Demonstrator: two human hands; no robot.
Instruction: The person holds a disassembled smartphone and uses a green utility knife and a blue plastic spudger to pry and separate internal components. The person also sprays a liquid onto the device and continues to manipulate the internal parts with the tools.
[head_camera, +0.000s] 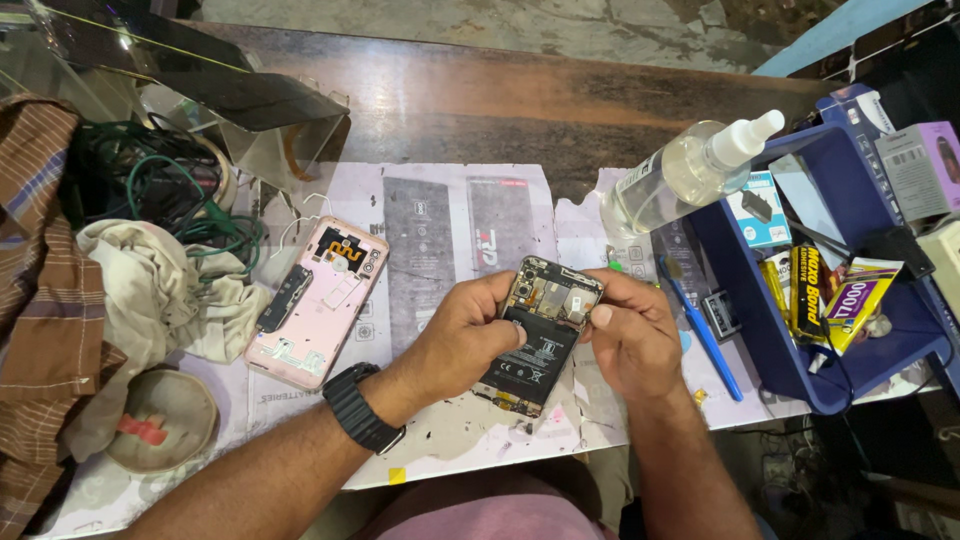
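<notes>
yellow-and-purple glue packets in blue tray, purple-grey box at right, white-blue carton

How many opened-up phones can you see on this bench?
2. One opened phone with its black battery showing is held between the left hand and right hand. A pink phone shell lies on the paper mat to the left. Clutter may hide others.

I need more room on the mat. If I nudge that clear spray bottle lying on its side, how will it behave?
The spray bottle lies on its side and looks round, so it would probably roll. It appears to be thin clear plastic, likely light. It rests against the blue tray, which may stop it.
</notes>
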